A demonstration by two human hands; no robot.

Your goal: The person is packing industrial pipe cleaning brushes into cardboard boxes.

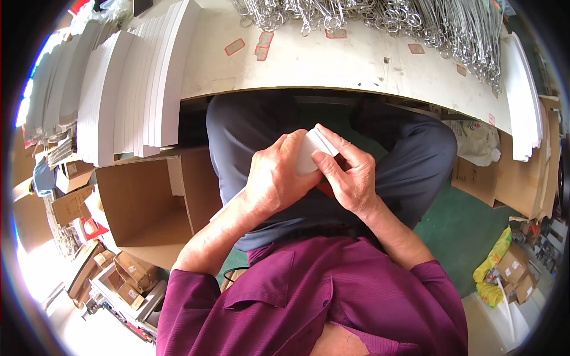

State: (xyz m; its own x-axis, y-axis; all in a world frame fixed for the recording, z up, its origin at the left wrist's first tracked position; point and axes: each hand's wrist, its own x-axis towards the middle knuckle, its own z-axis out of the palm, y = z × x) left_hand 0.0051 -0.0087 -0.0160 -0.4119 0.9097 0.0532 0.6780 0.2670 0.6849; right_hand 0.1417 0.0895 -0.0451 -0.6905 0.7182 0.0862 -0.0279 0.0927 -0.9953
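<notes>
Over my lap, both hands are closed on a white cardboard box, one end of which faces up between them. My left hand wraps round its side. With thumb and fingers, my right hand pinches the edge at that end. A thin white edge shows beside my left forearm, perhaps more of the same box; most of its length is hidden by the hand and arm.
Ahead is a pale worktable, with bundles of looped metal wire rods along its far side. White flat cartons are stacked at the left, and others at the right. A brown cardboard box stands open at left.
</notes>
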